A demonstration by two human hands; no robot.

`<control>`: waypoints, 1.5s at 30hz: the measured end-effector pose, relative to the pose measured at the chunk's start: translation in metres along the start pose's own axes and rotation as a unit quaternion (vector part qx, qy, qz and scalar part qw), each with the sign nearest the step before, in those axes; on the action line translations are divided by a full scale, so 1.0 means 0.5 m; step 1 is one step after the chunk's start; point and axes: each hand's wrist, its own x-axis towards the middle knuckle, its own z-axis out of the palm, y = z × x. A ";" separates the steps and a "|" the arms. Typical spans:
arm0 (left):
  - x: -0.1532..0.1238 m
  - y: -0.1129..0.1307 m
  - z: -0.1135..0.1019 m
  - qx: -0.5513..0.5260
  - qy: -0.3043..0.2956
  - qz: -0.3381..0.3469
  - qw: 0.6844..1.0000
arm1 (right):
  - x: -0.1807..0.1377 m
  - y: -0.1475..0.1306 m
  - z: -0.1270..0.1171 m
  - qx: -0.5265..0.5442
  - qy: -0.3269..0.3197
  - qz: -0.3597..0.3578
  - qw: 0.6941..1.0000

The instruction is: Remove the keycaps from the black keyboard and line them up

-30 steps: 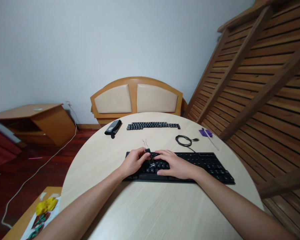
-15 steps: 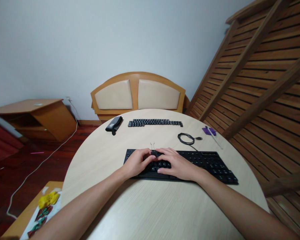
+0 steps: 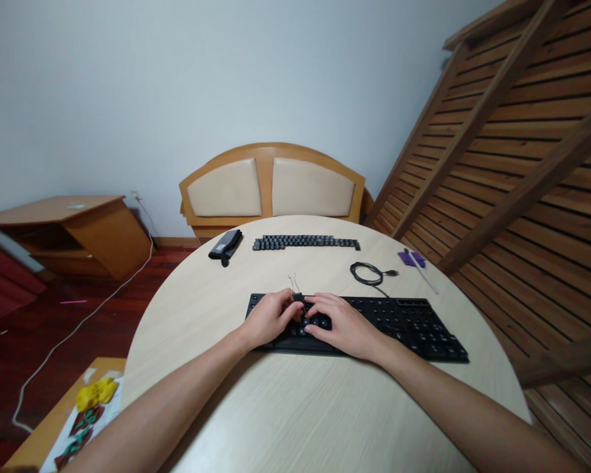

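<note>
A black keyboard (image 3: 404,322) lies across the middle of the round pale table (image 3: 295,407). Both my hands rest on its left half. My left hand (image 3: 268,318) is closed around a small wire key puller (image 3: 294,289), whose two thin wire loops stick up above the keys. My right hand (image 3: 342,325) lies flat beside it with its fingers pressed on the keys, fingertips next to the puller. What the puller's lower end grips is hidden by my fingers.
At the table's far side lie a row of loose dark keycaps (image 3: 305,242), a grey folded pouch (image 3: 225,245), a coiled black cable (image 3: 367,272) and a purple tool (image 3: 412,259). A padded wooden headboard (image 3: 270,184) stands behind. Slatted wooden frame (image 3: 512,151) leans at right.
The wire loops of the puller have shifted slightly left and tilted over the last second. Both hands stayed on the keyboard's left half, with my right fingers drawn a little closer to the puller.
</note>
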 end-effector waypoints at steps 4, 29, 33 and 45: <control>0.003 -0.007 0.003 -0.025 0.005 -0.011 1.000 | 0.000 0.000 0.001 0.005 0.002 0.003 1.000; 0.008 -0.020 0.014 -0.175 -0.001 -0.027 0.984 | 0.006 -0.009 0.010 0.017 0.041 -0.017 0.999; 0.008 -0.017 0.013 -0.170 0.012 -0.008 0.985 | 0.009 -0.011 0.008 0.034 0.043 -0.016 0.998; 0.000 -0.009 0.006 -0.097 0.010 0.021 0.995 | 0.010 0.004 0.009 0.092 0.027 0.043 0.994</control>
